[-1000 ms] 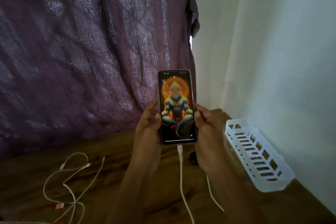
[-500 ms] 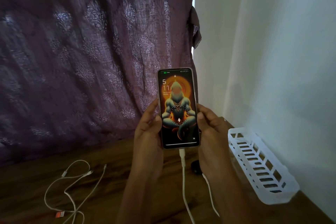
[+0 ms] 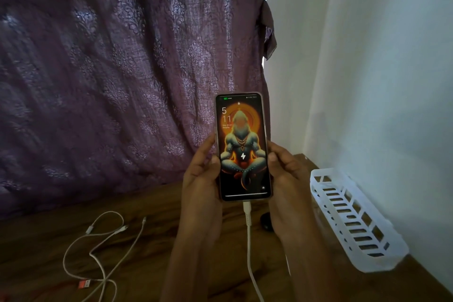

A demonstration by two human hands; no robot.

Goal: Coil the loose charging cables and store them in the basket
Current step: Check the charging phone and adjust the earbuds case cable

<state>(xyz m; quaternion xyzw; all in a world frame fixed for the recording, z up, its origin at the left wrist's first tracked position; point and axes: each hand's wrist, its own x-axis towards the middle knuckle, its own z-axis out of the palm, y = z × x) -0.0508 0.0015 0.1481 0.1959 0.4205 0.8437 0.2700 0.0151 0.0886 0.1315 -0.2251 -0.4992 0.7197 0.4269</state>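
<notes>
While both hands hold it: phone upright, screen lit, bolt icon showing.
Left hand: fingers curled around the phone's left edge.
Right hand: clasping the right edge.
Plugged cable: hangs from the phone's bottom port.
Loose cables: uncoiled on the table, left.
Basket: by the wall, right.
</notes>
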